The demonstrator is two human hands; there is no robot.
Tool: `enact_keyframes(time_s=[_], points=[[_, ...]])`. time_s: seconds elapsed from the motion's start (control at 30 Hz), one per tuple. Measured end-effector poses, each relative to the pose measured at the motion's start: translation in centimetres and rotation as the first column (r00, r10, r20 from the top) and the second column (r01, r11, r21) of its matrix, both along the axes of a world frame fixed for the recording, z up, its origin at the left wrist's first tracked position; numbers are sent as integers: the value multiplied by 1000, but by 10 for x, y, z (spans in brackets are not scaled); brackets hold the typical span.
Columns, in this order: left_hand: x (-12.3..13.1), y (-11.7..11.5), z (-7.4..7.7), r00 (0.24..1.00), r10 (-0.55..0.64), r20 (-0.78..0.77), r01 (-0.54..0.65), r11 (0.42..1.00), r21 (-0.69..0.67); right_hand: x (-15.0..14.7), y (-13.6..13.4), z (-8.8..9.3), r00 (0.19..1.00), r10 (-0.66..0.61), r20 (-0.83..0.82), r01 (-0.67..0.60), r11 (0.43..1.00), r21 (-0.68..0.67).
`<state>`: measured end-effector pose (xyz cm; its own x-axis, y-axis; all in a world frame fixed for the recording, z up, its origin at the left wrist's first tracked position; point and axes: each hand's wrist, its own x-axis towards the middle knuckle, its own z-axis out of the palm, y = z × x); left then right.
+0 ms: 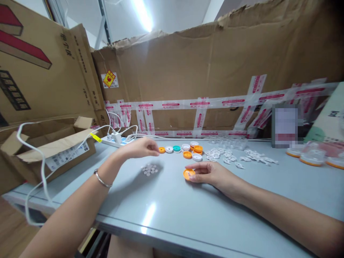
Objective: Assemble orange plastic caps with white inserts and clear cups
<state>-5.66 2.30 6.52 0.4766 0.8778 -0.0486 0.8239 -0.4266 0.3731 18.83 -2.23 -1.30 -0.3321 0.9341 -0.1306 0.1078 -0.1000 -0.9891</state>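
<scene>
My right hand (208,173) rests on the grey table (188,211), fingers pinched on an orange cap (188,174) lying open side up. My left hand (142,147), with a metal bangle on the wrist, hovers with fingers curled together just left of a row of small caps: an orange one (161,150), a white one (169,149) and a teal one (176,148). Whether its fingers hold anything is hidden. Below the left hand lies a cluster of small white discs (149,169). More orange and white caps (194,150) sit in a bunch behind the right hand.
Several small white plastic pieces (236,157) are scattered at the back right. Orange-rimmed clear lids (311,157) stand far right. A power strip (116,140) with white cables lies at the back left, beside an open cardboard box (51,150). A taped cardboard wall (201,86) closes the back.
</scene>
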Motion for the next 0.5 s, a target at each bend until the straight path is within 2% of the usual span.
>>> enact_keyframes(time_s=[0.1, 0.23, 0.5], points=[[-15, 6, -1, 990, -29, -137, 20, 998, -65, -1, -1, 0, 998, 31, 52, -33, 999, 33], [-10, 3, -9, 981, -100, -167, 79, 988, -129, -3, -2, 1, 996, 39, 83, -43, 998, 54], [-6, 4, -12, 970, -124, -209, 98, 987, -131, -4, -1, 1, 987, 22, 160, -41, 992, 118]])
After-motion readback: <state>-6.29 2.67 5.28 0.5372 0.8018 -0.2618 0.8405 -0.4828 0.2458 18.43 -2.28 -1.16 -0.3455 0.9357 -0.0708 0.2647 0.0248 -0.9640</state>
